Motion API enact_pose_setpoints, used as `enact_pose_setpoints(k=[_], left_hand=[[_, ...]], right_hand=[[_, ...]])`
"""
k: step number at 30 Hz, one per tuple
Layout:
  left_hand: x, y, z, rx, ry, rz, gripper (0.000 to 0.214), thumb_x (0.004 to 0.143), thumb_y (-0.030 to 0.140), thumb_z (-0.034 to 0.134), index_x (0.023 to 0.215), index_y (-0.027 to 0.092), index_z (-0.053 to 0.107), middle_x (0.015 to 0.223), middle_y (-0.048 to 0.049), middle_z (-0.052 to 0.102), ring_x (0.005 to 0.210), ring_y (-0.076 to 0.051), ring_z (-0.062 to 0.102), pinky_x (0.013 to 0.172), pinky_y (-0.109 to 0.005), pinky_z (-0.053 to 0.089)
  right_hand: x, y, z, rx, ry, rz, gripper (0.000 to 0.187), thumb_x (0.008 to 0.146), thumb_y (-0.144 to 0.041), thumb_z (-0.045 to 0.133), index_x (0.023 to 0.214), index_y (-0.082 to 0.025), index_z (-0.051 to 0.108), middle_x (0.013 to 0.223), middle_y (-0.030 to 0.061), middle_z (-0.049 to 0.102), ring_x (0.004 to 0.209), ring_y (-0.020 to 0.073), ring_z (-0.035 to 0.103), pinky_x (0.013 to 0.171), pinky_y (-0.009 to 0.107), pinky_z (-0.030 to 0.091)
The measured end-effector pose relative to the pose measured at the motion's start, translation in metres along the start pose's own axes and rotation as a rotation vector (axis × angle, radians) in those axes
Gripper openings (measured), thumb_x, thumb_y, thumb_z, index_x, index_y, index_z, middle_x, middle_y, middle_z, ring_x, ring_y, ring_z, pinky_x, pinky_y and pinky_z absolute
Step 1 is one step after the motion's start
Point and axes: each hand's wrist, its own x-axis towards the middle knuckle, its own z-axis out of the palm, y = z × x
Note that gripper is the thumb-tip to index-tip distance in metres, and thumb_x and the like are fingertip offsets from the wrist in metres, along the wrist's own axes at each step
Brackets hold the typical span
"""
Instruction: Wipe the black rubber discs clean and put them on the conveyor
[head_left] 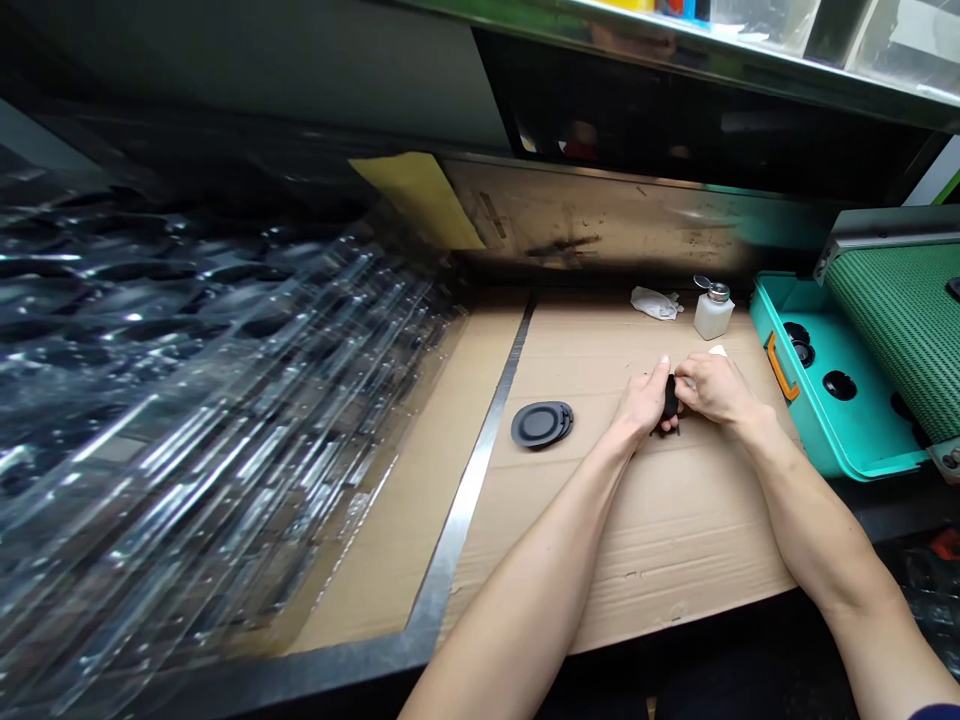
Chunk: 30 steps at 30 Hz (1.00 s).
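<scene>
My left hand (pixel 641 402) and my right hand (pixel 712 389) meet above the cardboard sheet (pixel 660 545), both pinching a small black part (pixel 670 400). The fingers hide most of it, so its exact shape is unclear. To the left of my hands, a stack of black oval rubber gaskets (pixel 541 424) lies flat on the cardboard, out of reach of my fingers. Just past my right fingertips, a small white scrap (pixel 718 351) pokes out.
A clear pump dispenser bottle (pixel 713 311) and a crumpled white wipe (pixel 655 303) stand at the back. On the right are a teal tray (pixel 780 340) with round black parts and a green mesh belt (pixel 907 320). Stacked clear plastic trays (pixel 187 400) fill the left, beyond a metal strip (pixel 463 500).
</scene>
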Motion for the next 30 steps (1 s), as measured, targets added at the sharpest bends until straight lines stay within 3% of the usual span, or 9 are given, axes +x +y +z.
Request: enact_pose_setpoints(k=[12,15,19,23,26,28,30], left_hand=[[0.005,-0.005,0.000,-0.109,0.002,-0.015,0.064,0.095,0.070,0.046,0.070,0.014,0.065,0.050,-0.0073,0.062,0.036,-0.015,0.057,0.034,-0.022,0.038],[0.002,0.001,-0.004,-0.351,0.011,-0.128,0.061,0.102,0.060,0.034,0.083,0.012,0.066,0.057,-0.0087,0.065,0.039,-0.014,0.057,0.036,-0.022,0.040],[-0.003,0.015,-0.017,-0.641,-0.020,-0.355,0.064,0.106,0.048,0.018,0.092,0.007,0.065,0.064,-0.0132,0.066,0.044,-0.013,0.057,0.037,-0.019,0.041],[-0.005,0.022,-0.028,-0.804,-0.022,-0.409,0.059,0.106,0.043,0.021,0.098,0.005,0.065,0.069,-0.0136,0.065,0.046,-0.010,0.054,0.037,-0.016,0.042],[-0.005,0.023,-0.030,-0.851,-0.030,-0.413,0.058,0.106,0.044,0.021,0.101,0.005,0.064,0.069,-0.0133,0.064,0.048,-0.011,0.054,0.038,-0.016,0.043],[-0.005,0.023,-0.030,-0.863,-0.031,-0.418,0.059,0.106,0.045,0.021,0.103,0.005,0.064,0.068,-0.0130,0.064,0.048,-0.011,0.055,0.037,-0.016,0.043],[-0.005,0.024,-0.029,-0.866,-0.028,-0.420,0.059,0.106,0.046,0.022,0.104,0.005,0.064,0.069,-0.0130,0.064,0.047,-0.011,0.054,0.037,-0.016,0.043]], right_hand=[[-0.002,-0.005,-0.004,0.019,-0.022,0.060,0.021,0.093,-0.024,0.056,0.083,-0.021,0.074,0.085,0.0050,0.072,0.073,0.0181,0.059,0.067,0.030,0.033],[-0.003,-0.002,-0.002,0.052,0.058,0.099,0.020,0.093,-0.027,0.056,0.091,-0.022,0.076,0.089,0.0049,0.074,0.077,0.0188,0.061,0.069,0.029,0.035],[-0.002,0.006,0.002,0.066,0.130,0.175,0.021,0.089,-0.026,0.056,0.088,-0.023,0.077,0.090,0.0055,0.075,0.084,0.0213,0.064,0.073,0.030,0.039],[-0.003,0.011,-0.002,0.151,0.070,0.217,0.021,0.087,-0.029,0.057,0.088,-0.024,0.078,0.084,0.0051,0.075,0.084,0.0221,0.065,0.071,0.029,0.041],[-0.007,0.012,-0.014,0.289,-0.043,0.231,0.024,0.089,-0.036,0.058,0.082,-0.022,0.076,0.071,0.0028,0.072,0.068,0.0182,0.063,0.062,0.027,0.040],[-0.009,0.015,-0.022,0.365,-0.125,0.264,0.034,0.092,-0.044,0.057,0.073,-0.021,0.072,0.060,0.0012,0.065,0.055,0.0154,0.056,0.055,0.027,0.037],[-0.010,0.020,-0.026,0.374,-0.098,0.308,0.046,0.095,-0.052,0.051,0.066,-0.020,0.066,0.055,0.0007,0.060,0.051,0.0142,0.052,0.053,0.027,0.034]])
